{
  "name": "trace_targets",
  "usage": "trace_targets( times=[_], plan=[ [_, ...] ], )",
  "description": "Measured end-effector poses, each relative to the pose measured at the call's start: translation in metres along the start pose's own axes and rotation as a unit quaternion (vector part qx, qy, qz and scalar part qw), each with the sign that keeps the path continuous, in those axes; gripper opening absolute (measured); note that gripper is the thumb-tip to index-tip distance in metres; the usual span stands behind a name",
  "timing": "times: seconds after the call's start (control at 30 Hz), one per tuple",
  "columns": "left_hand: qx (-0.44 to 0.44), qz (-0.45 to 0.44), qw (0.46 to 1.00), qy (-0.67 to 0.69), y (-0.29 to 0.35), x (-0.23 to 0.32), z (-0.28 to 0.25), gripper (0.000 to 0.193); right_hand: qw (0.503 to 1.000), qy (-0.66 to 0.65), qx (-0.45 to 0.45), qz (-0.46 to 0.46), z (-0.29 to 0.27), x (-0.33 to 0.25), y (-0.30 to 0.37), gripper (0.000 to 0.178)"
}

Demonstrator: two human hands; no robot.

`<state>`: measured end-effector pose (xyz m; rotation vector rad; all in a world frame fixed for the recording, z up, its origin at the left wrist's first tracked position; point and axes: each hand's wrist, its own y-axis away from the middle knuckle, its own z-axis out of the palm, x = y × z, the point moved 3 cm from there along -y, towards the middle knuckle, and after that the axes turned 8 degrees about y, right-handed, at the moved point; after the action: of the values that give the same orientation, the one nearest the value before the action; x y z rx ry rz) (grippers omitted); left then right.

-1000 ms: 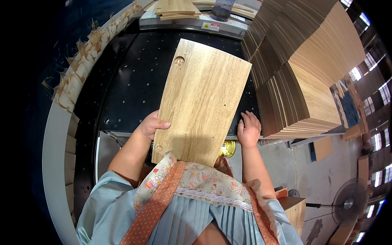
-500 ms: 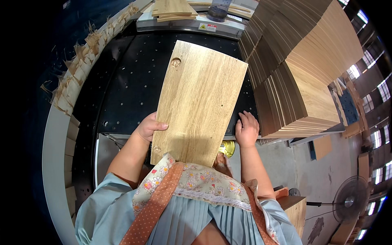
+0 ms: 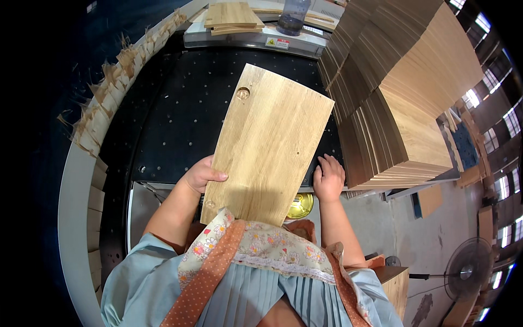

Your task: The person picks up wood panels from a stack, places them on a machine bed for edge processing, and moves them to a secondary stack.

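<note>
A light wood-grain board (image 3: 269, 141) is tilted over the near edge of a black table dotted with small studs (image 3: 180, 109). Its near end reaches my apron. Round recesses show along its left side, with a small hole toward the right. My left hand (image 3: 204, 174) grips the board's left edge, thumb on top and fingers hidden underneath. To the right of the board, my right hand (image 3: 329, 179) rests on the table's near edge, fingers stretched out and holding nothing.
Tall stacks of wood panels (image 3: 403, 136) rise at the right. Several boards (image 3: 231, 15) and a clear container (image 3: 293, 19) lie on the machine at the back. A torn-edged strip (image 3: 117, 82) curves along the left. A fan (image 3: 467, 270) stands at the lower right.
The board's far end has dropped slightly toward me and shifted a little right, still in my left hand. My right hand has stayed almost where it was.
</note>
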<state>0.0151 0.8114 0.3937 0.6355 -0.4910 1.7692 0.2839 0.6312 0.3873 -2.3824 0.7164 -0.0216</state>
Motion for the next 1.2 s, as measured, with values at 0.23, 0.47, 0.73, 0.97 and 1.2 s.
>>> trace_targets(
  times=[0.23,0.47,0.73,0.97,1.2],
  plan=[
    [0.001,-0.003,1.0,0.004,0.0013,-0.0002,-0.0018,0.061,1.0,-0.004,-0.003,0.001,0.0006,0.0004,0.0,0.027],
    [-0.004,-0.007,1.0,0.001,-0.0002,-0.0016,-0.0059,0.06,1.0,0.0,-0.001,-0.001,0.0014,0.0019,0.0012,0.027],
    [0.001,-0.008,1.0,0.002,0.0006,-0.002,-0.007,0.061,1.0,0.002,-0.001,-0.002,0.0008,0.0015,0.0005,0.027],
    [0.0,-0.008,1.0,0.005,-0.0007,-0.0014,-0.0031,0.061,1.0,-0.002,0.002,0.002,0.0003,0.0011,0.001,0.027],
    [0.007,-0.015,1.0,0.005,-0.0009,-0.0027,-0.0038,0.061,1.0,-0.002,0.009,-0.002,0.0012,0.0011,0.0026,0.027]
  ],
)
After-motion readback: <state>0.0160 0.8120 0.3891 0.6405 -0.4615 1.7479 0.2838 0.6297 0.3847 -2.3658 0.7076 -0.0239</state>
